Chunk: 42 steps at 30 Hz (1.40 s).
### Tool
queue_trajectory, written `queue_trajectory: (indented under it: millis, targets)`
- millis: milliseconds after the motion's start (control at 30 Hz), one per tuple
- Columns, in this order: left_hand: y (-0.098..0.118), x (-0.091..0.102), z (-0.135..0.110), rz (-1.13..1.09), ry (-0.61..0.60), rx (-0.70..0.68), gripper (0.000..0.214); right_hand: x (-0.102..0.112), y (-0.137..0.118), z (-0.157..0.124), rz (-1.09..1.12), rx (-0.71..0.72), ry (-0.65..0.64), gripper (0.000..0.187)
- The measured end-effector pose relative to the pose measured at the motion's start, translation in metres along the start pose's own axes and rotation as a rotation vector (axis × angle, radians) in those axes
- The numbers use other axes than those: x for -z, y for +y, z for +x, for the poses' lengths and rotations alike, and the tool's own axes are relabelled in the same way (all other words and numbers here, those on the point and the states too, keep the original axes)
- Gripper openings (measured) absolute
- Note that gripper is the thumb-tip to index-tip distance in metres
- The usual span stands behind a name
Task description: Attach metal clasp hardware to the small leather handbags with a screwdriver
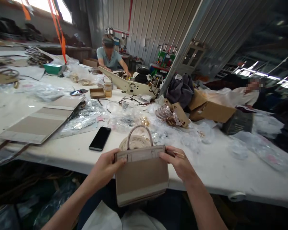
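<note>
A small taupe handbag (142, 179) with a paler strip along its base is held upright at the table's front edge. Its single arched handle (140, 127) stands up from the top. My left hand (108, 166) pinches the upper left corner, thumb on the front panel. The upper right corner is gripped by my right hand (179, 161), thumb also on the front, with a small gold-coloured piece showing at its fingers. Behind the bag, partly covered by it, lies a beige roll (124, 143). The back of the bag is hidden from me.
A black phone (100, 138) lies left of the bag, near flat taupe panels (45, 119). Clear plastic bags (86, 113) and gold hardware (144, 120) cover the middle. An open cardboard box (208, 107) stands right. Across the table, a person (112, 57) works behind a cream machine (132, 86).
</note>
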<state>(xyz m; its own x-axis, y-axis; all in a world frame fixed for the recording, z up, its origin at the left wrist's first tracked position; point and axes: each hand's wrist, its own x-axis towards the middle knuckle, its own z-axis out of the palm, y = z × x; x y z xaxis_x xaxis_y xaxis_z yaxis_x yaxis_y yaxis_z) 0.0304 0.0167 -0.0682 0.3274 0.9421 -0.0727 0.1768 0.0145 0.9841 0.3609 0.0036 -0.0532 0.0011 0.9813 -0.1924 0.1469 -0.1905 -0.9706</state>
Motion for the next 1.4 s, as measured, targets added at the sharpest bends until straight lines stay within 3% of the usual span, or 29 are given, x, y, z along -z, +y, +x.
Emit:
queue_trajectory:
  millis: [133,300,533,667,800,900,1133,1400]
  targets:
    - [-0.024,0.001,0.057,0.171,0.083,0.047,0.025,-0.005,0.020,0.051,0.056,-0.182,0.052,0.048]
    - [-0.055,0.001,0.085,0.257,0.080,0.136,0.029,-0.015,0.049,0.071,-0.029,-0.203,0.105,0.041]
    - [-0.074,0.003,0.098,0.291,0.142,0.161,0.045,-0.019,0.060,0.077,-0.104,-0.090,0.095,0.032]
    - [-0.083,0.005,0.099,0.256,0.140,0.140,0.053,-0.018,0.069,0.079,-0.204,0.022,0.174,0.033]
    - [-0.084,0.013,0.096,0.186,0.050,0.138,0.055,-0.018,0.075,0.075,-0.012,-0.115,0.088,0.061]
    - [-0.079,0.018,0.096,0.248,0.022,0.112,0.053,-0.022,0.074,0.072,0.060,-0.113,0.108,0.078]
    - [-0.072,0.020,0.101,0.496,0.017,0.112,0.046,-0.028,0.065,0.069,0.004,-0.146,0.116,0.072]
    - [-0.076,0.022,0.100,0.269,0.023,0.155,0.050,-0.029,0.075,0.074,-0.011,-0.117,0.144,0.066]
